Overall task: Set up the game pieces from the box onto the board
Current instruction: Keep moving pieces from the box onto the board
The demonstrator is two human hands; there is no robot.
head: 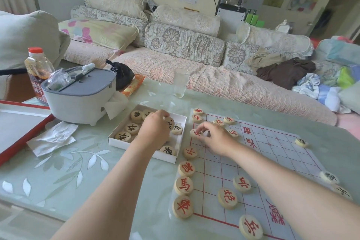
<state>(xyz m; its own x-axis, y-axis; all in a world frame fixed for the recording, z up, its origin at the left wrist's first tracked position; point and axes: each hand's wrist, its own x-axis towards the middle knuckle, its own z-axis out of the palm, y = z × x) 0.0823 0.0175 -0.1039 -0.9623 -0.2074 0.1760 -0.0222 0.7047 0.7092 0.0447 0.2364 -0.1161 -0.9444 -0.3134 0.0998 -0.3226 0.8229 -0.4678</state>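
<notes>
The left hand (155,128) is inside the white box (120,141), its fingers bent down over the black-lettered pieces (132,128), but the hand hides the fingertips, so I cannot tell if they pinch one. The right hand (212,138) pinches a red-lettered piece (195,133) between thumb and forefinger at the board's (282,160) left edge, its character mostly covered. Nearer than these fingers, red pieces along this edge read 馬 (183,185) and 兵 (250,227); the board's right side is cut off.

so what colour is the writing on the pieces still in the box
Black, on pale round pieces in the white box; the head view shows it clearly.
</notes>
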